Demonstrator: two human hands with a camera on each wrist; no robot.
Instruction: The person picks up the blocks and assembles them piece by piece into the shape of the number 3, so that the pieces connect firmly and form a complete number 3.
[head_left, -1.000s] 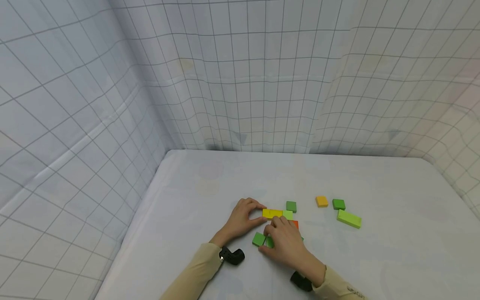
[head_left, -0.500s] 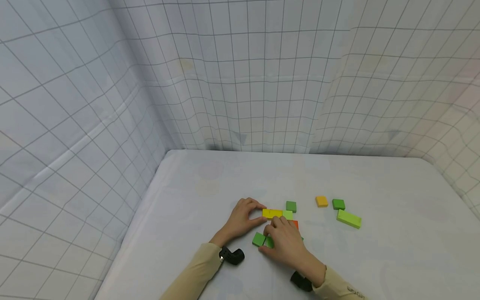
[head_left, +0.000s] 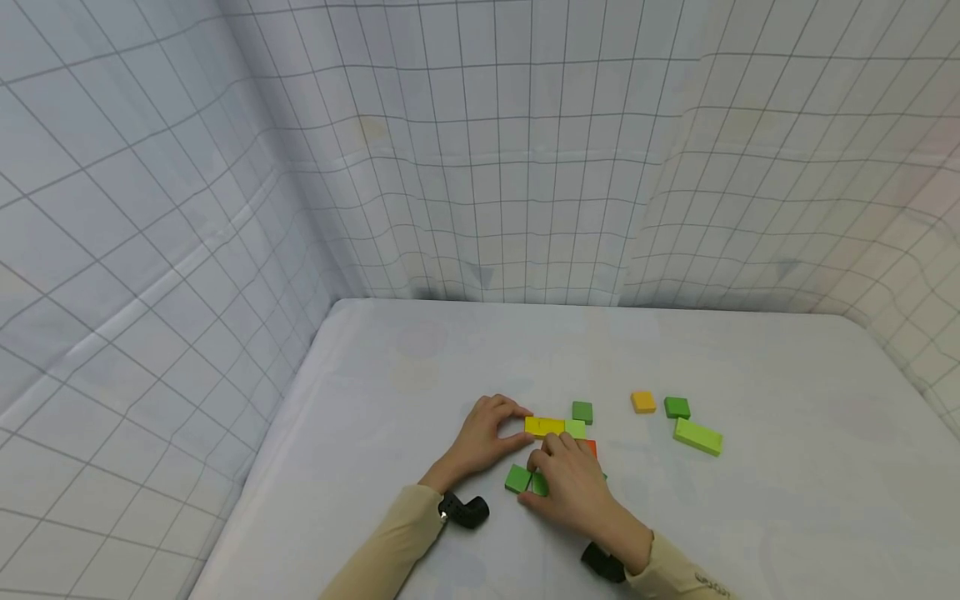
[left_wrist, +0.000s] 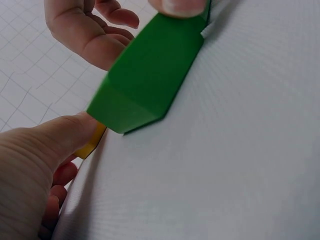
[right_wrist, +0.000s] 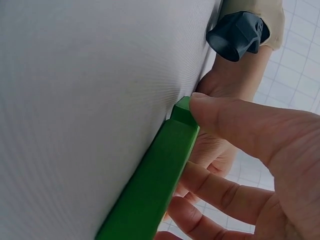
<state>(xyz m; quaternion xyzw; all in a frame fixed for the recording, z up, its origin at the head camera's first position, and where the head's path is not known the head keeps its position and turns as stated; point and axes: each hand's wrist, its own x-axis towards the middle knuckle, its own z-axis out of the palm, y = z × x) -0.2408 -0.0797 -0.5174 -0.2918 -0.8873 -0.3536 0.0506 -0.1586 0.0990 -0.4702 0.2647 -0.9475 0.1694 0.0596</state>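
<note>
In the head view, my left hand pinches the left end of a yellow block, thumb on the near side and fingers on the far side. A light green block adjoins it on the right. My right hand pinches a small green block near its right end; the thumb presses it in the right wrist view. A longer green block lies end to end with that one, mostly covered by my right hand in the head view. An orange-red block also shows partly from under this hand.
A dark green block lies behind the light green one. Farther right on the white table are an orange block, a green block and a long lime block. Gridded white curtains stand around the table.
</note>
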